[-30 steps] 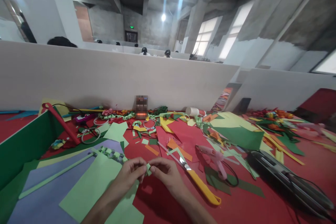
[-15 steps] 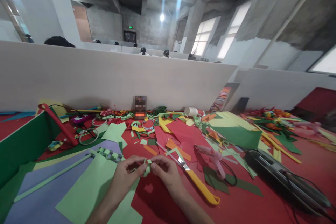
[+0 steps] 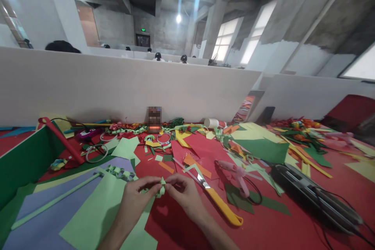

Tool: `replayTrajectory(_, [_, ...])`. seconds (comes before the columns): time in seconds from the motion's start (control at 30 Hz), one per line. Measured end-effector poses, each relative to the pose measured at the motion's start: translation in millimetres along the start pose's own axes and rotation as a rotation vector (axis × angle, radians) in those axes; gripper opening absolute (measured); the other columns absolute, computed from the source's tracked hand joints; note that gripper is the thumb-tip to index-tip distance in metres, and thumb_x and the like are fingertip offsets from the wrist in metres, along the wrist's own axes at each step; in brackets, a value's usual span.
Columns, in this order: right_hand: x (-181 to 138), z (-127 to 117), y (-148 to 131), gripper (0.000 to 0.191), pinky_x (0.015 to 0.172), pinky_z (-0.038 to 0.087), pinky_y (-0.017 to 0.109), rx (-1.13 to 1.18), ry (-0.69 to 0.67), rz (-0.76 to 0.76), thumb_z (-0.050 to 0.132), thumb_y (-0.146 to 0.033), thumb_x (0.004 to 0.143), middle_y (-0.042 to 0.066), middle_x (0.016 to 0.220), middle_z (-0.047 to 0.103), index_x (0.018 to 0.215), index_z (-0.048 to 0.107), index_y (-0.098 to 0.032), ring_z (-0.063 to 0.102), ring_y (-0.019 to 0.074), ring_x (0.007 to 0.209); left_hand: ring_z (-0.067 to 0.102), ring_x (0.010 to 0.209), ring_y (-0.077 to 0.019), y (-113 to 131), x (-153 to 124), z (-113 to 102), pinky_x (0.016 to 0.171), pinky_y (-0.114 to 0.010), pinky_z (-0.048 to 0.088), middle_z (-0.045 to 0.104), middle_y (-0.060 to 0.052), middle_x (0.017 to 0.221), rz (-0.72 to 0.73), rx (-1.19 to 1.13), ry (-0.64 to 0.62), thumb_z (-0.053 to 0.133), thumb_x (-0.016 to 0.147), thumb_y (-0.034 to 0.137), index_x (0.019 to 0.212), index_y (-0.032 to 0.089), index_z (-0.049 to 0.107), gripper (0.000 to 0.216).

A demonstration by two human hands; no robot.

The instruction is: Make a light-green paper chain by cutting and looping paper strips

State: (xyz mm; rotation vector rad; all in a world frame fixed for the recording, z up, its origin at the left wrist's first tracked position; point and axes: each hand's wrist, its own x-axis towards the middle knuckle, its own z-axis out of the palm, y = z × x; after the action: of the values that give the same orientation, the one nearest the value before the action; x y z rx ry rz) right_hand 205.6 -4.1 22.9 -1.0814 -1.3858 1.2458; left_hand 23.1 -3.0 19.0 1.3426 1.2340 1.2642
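Note:
My left hand (image 3: pixel 135 199) and my right hand (image 3: pixel 184 194) meet low in the middle of the view, above a table covered in coloured paper. Both pinch a small curled strip of light green paper (image 3: pixel 160 190) between their fingertips. A chain of green paper links (image 3: pixel 118 172) lies just left of my hands, on a light green sheet (image 3: pixel 102 211). Scissors with yellow handles (image 3: pixel 219 203) lie to the right of my right hand.
A pink glue gun (image 3: pixel 236 172) and a black power strip (image 3: pixel 310 195) with cables lie to the right. A green box wall (image 3: pixel 26 160) stands at the left. Paper scraps, wire rings (image 3: pixel 95 152) and a white partition (image 3: pixel 117 86) fill the back. Other people's heads show beyond the partition.
My hands have kept working the green strip in place, with the fingers shifting a little. The view has drifted slightly to the right and down.

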Motion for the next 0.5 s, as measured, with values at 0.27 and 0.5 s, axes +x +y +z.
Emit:
replayTrajectory(0.27, [-1.4,0.1,2.6,0.034,0.072,0.053,0.030,0.017,0.011,-0.018,0.078,-0.052,0.080,0.005,0.080,0.074,0.086,0.075,-0.018,0.068,0.0203,0.076,0.075,0.076,-0.0244,1.1,-0.2,-1.7,0.073,-0.030,0.060,0.082,-0.006,0.084,0.130,0.136,-0.068,0.075,0.079,0.032,0.083,0.024,0.083,0.012])
replayTrajectory(0.5, [-2.1,1.9,3.7,0.033,0.071,0.052,0.029,0.055,0.007,-0.005,0.080,-0.050,0.080,0.005,0.080,0.073,0.086,0.074,-0.018,0.067,0.0190,0.075,0.076,0.077,-0.0238,2.4,-4.0,-2.0,0.075,-0.029,0.058,0.081,-0.004,0.084,0.299,0.312,-0.031,0.072,0.082,0.024,0.086,0.025,0.079,0.009])
